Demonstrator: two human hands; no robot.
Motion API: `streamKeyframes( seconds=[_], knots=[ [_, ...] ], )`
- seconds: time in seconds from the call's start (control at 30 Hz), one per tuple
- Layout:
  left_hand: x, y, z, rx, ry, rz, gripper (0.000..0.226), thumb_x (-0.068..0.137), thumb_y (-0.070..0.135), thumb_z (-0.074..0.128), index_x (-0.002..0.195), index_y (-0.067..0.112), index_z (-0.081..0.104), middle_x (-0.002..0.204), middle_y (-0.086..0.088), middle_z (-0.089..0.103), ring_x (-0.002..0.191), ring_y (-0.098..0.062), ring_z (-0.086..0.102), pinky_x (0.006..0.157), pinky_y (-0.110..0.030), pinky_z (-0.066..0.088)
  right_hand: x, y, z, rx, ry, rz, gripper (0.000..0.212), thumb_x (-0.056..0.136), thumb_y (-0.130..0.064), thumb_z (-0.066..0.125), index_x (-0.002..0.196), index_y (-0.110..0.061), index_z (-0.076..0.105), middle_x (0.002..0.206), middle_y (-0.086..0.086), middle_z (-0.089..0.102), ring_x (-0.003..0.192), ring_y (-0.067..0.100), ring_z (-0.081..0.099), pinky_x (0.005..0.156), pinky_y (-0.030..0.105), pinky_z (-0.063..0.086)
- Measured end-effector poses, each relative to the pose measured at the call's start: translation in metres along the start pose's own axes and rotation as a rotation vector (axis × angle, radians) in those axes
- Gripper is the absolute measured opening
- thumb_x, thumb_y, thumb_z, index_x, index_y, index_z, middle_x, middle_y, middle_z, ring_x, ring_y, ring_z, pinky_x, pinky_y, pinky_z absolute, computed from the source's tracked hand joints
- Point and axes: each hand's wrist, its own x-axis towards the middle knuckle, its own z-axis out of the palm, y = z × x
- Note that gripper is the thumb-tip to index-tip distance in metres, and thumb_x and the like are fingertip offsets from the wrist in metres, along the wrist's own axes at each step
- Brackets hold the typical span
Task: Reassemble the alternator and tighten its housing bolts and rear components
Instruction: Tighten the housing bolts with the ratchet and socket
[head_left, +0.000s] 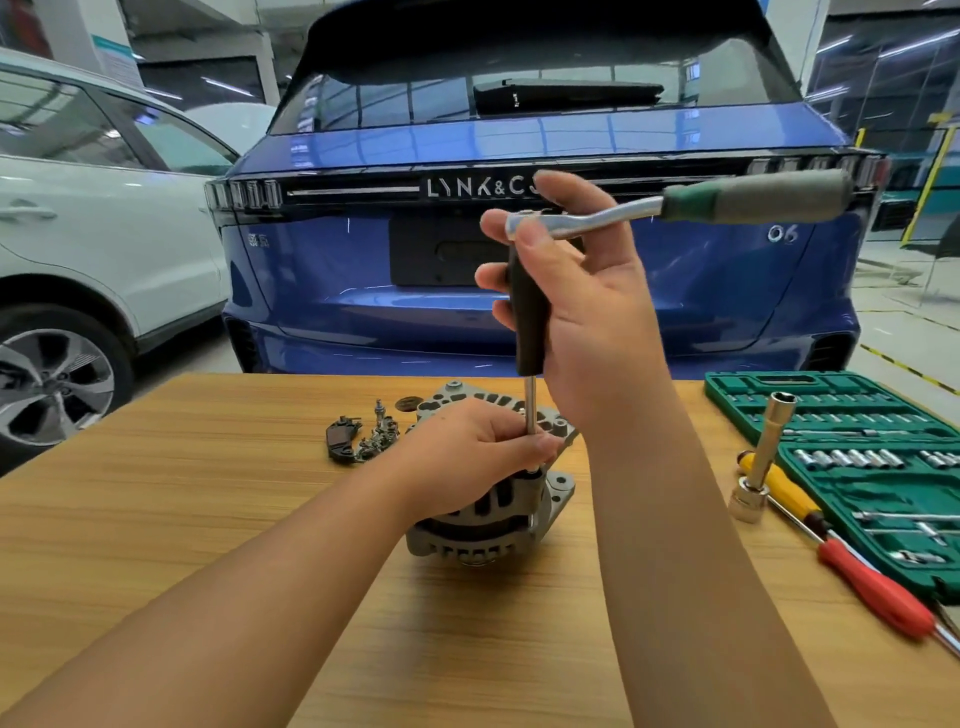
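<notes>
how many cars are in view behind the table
2. A blue car stands straight ahead beyond the wooden table, its rear facing the camera. A white car is at the left, partly cut off by the frame. Others may be hidden.

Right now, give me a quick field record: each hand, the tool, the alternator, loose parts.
left hand: steadies shaft base on alternator
right hand: grips black driver handle upright, ratchet on top
alternator: on wooden table
loose parts: behind alternator, to the left
socket set case: open, at right
</notes>
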Motion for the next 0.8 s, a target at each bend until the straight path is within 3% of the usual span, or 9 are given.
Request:
streamKeyframes(
  seconds=[0.1, 0.2, 0.33, 0.4, 0.47, 0.6, 0.67, 0.73, 0.8],
  knots=[
    [-0.001, 0.001, -0.002, 0.002, -0.014, -0.017, 0.027, 0.093, 0.064, 0.052, 0.103, 0.050, 0.073, 0.112, 0.006, 0.074, 0.111, -0.024, 0.066, 0.091, -0.041, 0.053, -0.001, 0.002, -0.002, -0.122, -0.095, -0.042, 0.035, 0.101, -0.018, 0.051, 0.128, -0.040, 0.055, 0.109, 0.003, 0.071, 0.081, 0.018, 0.065, 0.072, 0.034, 0.055],
    [-0.004, 0.003, -0.003, -0.003, -0.007, -0.002, 0.026, 0.095, 0.062, 0.052, 0.105, 0.051, 0.073, 0.109, 0.015, 0.074, 0.109, -0.017, 0.067, 0.100, -0.044, 0.052, 0.000, 0.000, -0.008, 0.124, -0.228, 0.077, 0.040, 0.100, -0.026, 0.036, 0.132, -0.038, 0.058, 0.111, 0.008, 0.068, 0.084, 0.023, 0.058, 0.077, 0.040, 0.047],
    [-0.005, 0.004, -0.004, 0.023, -0.010, -0.006, 0.027, 0.095, 0.062, 0.052, 0.107, 0.050, 0.073, 0.108, 0.015, 0.074, 0.105, -0.015, 0.068, 0.096, -0.044, 0.054, 0.000, -0.002, -0.012, 0.343, -0.333, 0.182, 0.056, 0.099, -0.059, 0.022, 0.134, -0.031, 0.056, 0.109, 0.010, 0.067, 0.083, 0.023, 0.057, 0.076, 0.037, 0.045],
    [-0.006, 0.004, -0.003, 0.024, -0.007, 0.000, 0.030, 0.095, 0.062, 0.052, 0.109, 0.047, 0.073, 0.106, 0.019, 0.074, 0.102, -0.010, 0.068, 0.094, -0.038, 0.053, 0.005, -0.003, -0.006, 0.262, -0.268, 0.226, 0.051, 0.099, -0.057, 0.027, 0.133, -0.028, 0.052, 0.101, 0.007, 0.069, 0.079, 0.021, 0.058, 0.074, 0.035, 0.046],
    [-0.006, 0.003, -0.004, 0.029, -0.005, 0.004, 0.030, 0.094, 0.064, 0.051, 0.106, 0.048, 0.073, 0.103, 0.020, 0.074, 0.099, -0.007, 0.068, 0.089, -0.033, 0.054, 0.008, -0.006, 0.001, 0.114, -0.138, 0.255, 0.033, 0.102, -0.038, 0.044, 0.129, -0.020, 0.049, 0.089, 0.003, 0.068, 0.070, 0.016, 0.060, 0.067, 0.033, 0.049],
    [-0.006, 0.004, -0.004, 0.107, -0.022, 0.054, 0.036, 0.097, 0.063, 0.048, 0.088, 0.038, 0.073, 0.072, 0.010, 0.068, 0.060, -0.006, 0.058, 0.059, -0.029, 0.048, -0.005, -0.002, 0.015, -0.195, 0.166, -0.138, 0.036, 0.092, -0.022, 0.073, 0.118, -0.017, 0.050, 0.083, -0.006, 0.060, 0.069, -0.002, 0.060, 0.065, 0.016, 0.049],
    [-0.005, 0.004, -0.003, 0.119, -0.025, 0.069, 0.041, 0.098, 0.062, 0.047, 0.094, 0.032, 0.074, 0.078, 0.001, 0.070, 0.064, -0.013, 0.060, 0.062, -0.031, 0.050, -0.007, 0.001, 0.018, -0.326, 0.323, -0.230, 0.039, 0.090, -0.021, 0.077, 0.118, -0.017, 0.051, 0.085, -0.008, 0.059, 0.069, -0.004, 0.059, 0.063, 0.013, 0.048],
    [-0.004, 0.003, -0.003, 0.103, -0.033, 0.064, 0.036, 0.097, 0.063, 0.046, 0.090, 0.040, 0.073, 0.074, 0.006, 0.069, 0.057, -0.006, 0.056, 0.056, -0.025, 0.048, -0.004, -0.003, 0.015, -0.315, 0.390, -0.156, 0.036, 0.092, -0.020, 0.074, 0.120, -0.018, 0.052, 0.087, -0.005, 0.063, 0.067, -0.002, 0.059, 0.062, 0.015, 0.049],
    [-0.003, 0.003, -0.002, 0.100, -0.032, 0.043, 0.030, 0.097, 0.064, 0.047, 0.083, 0.048, 0.069, 0.068, 0.013, 0.065, 0.055, 0.000, 0.054, 0.053, -0.019, 0.041, 0.002, -0.010, 0.010, -0.111, 0.314, 0.038, 0.034, 0.095, -0.019, 0.070, 0.124, -0.016, 0.053, 0.085, -0.001, 0.070, 0.064, 0.005, 0.060, 0.063, 0.021, 0.052]
  ],
)
